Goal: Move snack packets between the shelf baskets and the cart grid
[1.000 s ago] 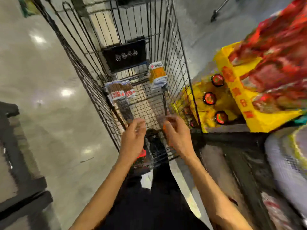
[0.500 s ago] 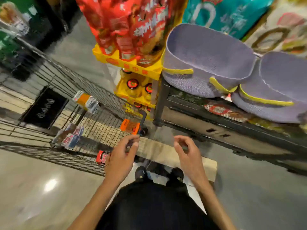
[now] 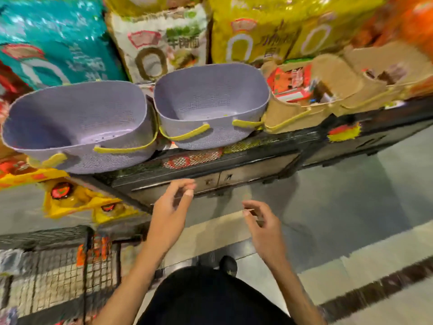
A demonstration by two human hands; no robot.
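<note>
1. Head view faces the shelf [image 3: 234,160]. On it stand the left purple basket [image 3: 117,158] and the right purple basket [image 3: 210,139], touching side by side, and neither appears to hold any packets.
2. Just to their right, a tan basket [image 3: 288,117] holds red packets [image 3: 289,82]. An orange packet [image 3: 95,250] hangs on the wire grid of the cart [image 3: 58,273] at lower left. Blur hides its details.
3. The left hand [image 3: 167,216] and right hand [image 3: 263,227] hover below the shelf edge, apart from each other. Their fingers are loosely curled, thumb near forefinger, and they hold nothing.
4. Step in hand, as I judge it: a turn between places, with the hands free and heading to the shelf baskets for a pick.
5. The next move likely calls for a reach up and to the right over the tan basket's rim, then a light pinch on a single packet so the neighbours stay put.
6. Against a second ago, the gaze has swung from down inside the cart to the shelf, and the hands have left the cart grid.
7. Half a second ago the left hand was by the orange packet at the cart's edge. Now it is well clear, the cart has slid to the corner, and the tan basket has come into view.
</note>
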